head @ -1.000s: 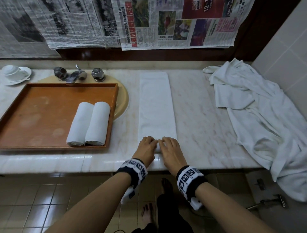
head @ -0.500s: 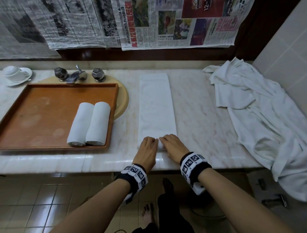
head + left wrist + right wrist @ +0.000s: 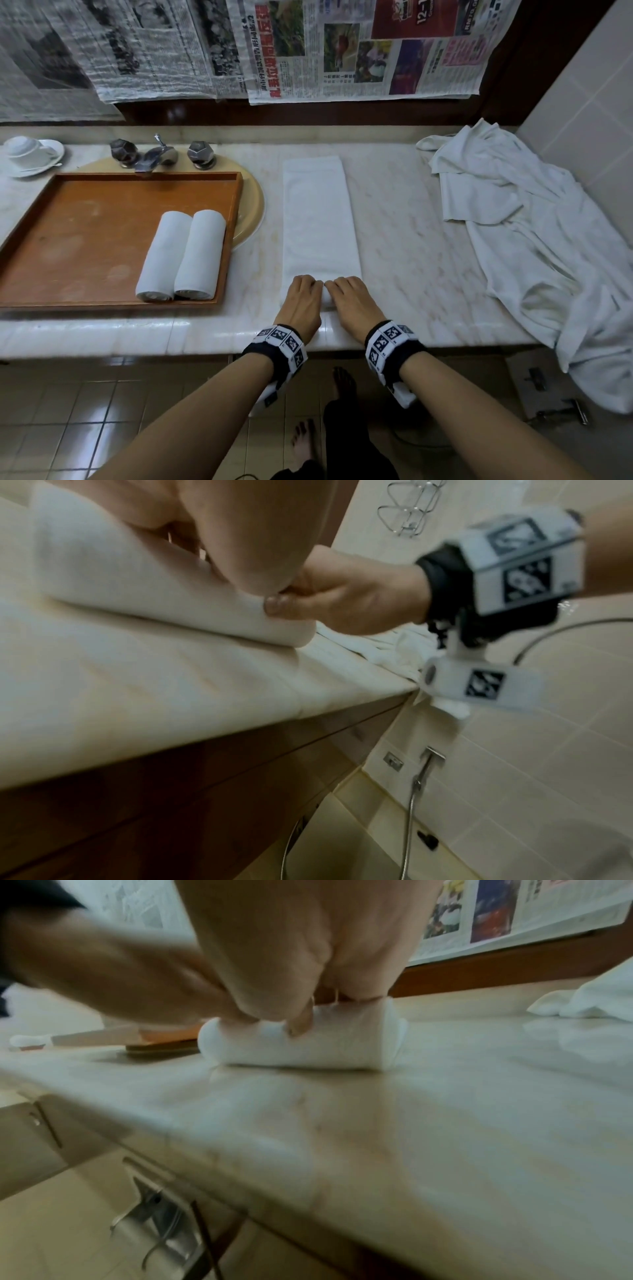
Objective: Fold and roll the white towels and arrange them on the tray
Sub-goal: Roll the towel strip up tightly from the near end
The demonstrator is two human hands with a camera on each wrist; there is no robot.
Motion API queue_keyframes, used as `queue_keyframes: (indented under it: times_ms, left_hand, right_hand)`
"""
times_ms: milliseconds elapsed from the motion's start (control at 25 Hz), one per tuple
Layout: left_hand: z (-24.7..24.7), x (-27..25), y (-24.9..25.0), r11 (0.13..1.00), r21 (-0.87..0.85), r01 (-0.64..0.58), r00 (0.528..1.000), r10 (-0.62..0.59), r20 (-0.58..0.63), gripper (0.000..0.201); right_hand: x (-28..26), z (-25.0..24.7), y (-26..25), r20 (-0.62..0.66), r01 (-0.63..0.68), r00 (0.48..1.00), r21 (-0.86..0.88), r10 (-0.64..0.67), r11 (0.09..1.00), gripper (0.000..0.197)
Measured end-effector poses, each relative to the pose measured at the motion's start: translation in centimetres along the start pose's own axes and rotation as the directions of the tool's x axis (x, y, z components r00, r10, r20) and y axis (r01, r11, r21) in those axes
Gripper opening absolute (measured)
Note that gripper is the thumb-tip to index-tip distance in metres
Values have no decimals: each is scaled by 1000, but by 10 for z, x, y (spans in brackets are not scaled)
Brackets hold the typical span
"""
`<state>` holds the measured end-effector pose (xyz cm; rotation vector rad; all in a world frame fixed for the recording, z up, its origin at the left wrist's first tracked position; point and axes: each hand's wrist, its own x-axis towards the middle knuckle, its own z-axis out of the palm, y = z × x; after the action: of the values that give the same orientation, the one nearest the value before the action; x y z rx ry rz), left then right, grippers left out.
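The marble worktop (image 3: 404, 219) runs the full width of the head view, with its front edge just below both wrists and a tiled wall closing its right end. A loose heap of white cloth (image 3: 534, 246) covers the right portion and spills over the front edge; a bare strip of marble separates it from the folded towel. The wooden tray (image 3: 85, 233) occupies the left portion, lying over a round beige basin (image 3: 251, 209) below a metal tap (image 3: 150, 159); its near rim lies close to the worktop's front edge. Most of the tray floor to the left is bare. Two rolled towels (image 3: 181, 257) lie side by side, touching, against the tray's right rim. The folded towel (image 3: 318, 219) lies as a long narrow strip between tray and cloth heap, apart from both, its far end short of the back wall. Its near end is wound into a short roll close to the front edge. The left hand (image 3: 301, 301) and the right hand (image 3: 352, 301) rest side by side on this roll, fingers curled over the top and each thumb tucked against the near side, so both hands grasp the roll. A cup on a saucer (image 3: 29, 156) stands at the far left corner.
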<state>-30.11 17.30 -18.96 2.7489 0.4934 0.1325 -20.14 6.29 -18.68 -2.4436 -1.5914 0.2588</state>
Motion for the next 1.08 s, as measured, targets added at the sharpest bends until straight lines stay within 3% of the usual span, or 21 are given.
queue_keyframes:
  times_ms: [80,160,360,480,600,720,800,880,960,1080]
  left_hand:
    - [4,-10,4,999,-14,-41,997,40,-61,46]
    - [7,-20,6,997,-20,-75,997,74,-34,53]
    - [5,3,-3,997,-68,-34,997,38,71,47]
    - [0,14,-2,999,-44,-26,993,31,113,45]
    - [4,5,3,999,-49,15,1000,-15,4,51]
    - [13,-16,1,995,-30,-100,989,97,-110,54]
    - [15,-24,0,988,-40,-148,987,145,-67,59]
    - [17,-18,-4,987,-32,-159,985,156,-76,53]
    - [11,-6,-5,989,-20,-147,987,145,-63,45]
    - [1,6,-2,995,2,-103,994,103,28,47]
  right_hand:
    - [4,-10,4,98,4,995,16,-6,1000,50]
    - [2,-10,5,120,-6,993,34,2,999,50]
    - [-12,12,-12,-79,-71,995,-97,63,993,59]
    - [-15,16,-12,-49,-61,997,-110,56,992,65]
    - [-3,8,-2,-60,-31,998,-56,28,998,48]
    - [6,-5,2,35,-27,999,17,26,999,41]
    - [6,-5,3,76,-52,996,9,51,999,43]
    - [-2,-1,-2,20,-80,997,-17,80,997,40]
    - [-12,8,-6,-47,-80,996,-50,77,996,43]
    - [-17,11,-3,-36,-46,998,-65,44,997,50]
